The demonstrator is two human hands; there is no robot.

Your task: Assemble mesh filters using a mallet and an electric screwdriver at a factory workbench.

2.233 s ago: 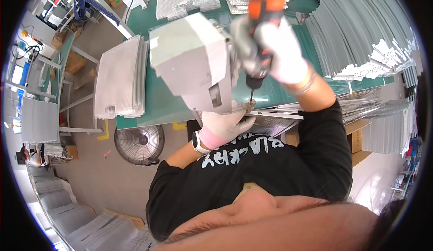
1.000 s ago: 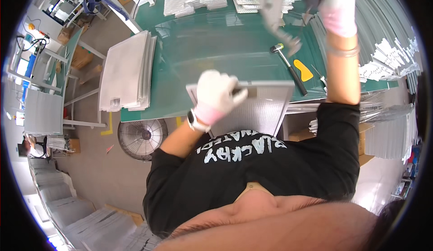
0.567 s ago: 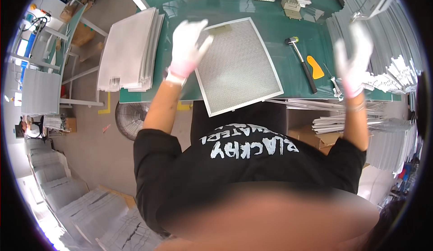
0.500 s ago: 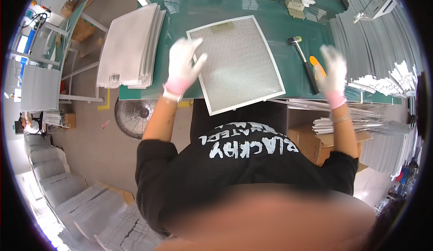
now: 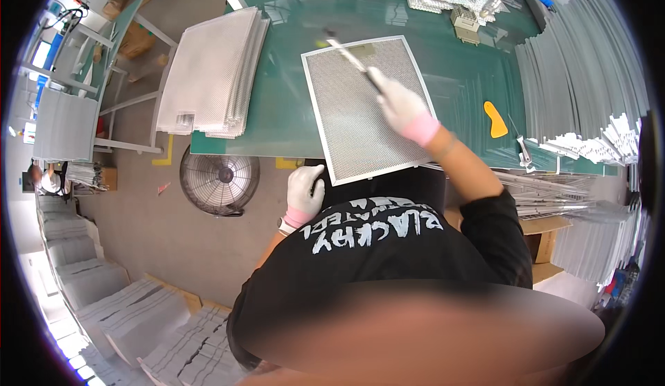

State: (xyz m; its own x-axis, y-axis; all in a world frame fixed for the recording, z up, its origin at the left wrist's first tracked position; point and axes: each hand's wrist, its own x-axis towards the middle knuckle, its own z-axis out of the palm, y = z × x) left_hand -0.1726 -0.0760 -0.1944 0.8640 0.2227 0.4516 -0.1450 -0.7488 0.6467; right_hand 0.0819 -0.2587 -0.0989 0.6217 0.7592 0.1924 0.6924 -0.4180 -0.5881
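My right hand, in a white glove with a pink cuff, is wrapped round the black handle of a mallet. The mallet tilts up and left, and its motion-blurred head is near the far edge of a rectangular mesh filter panel. This panel has a thin silvery-white frame and an olive patch at its far end. It lies on the green table, its near end overhanging the table edge. Curled beside the panel's near left corner, my gloved left hand is closed, apart from the panel.
A stack of mesh panels stands at the table's left. An orange-yellow scraper and a thin tool with a pale handle lie to the right, by stacked metal strips. A floor fan stands below left.
My right hand has picked up the mallet from the table's right and swung it left over the panel. My left hand has left the panel, dropped toward me and closed.
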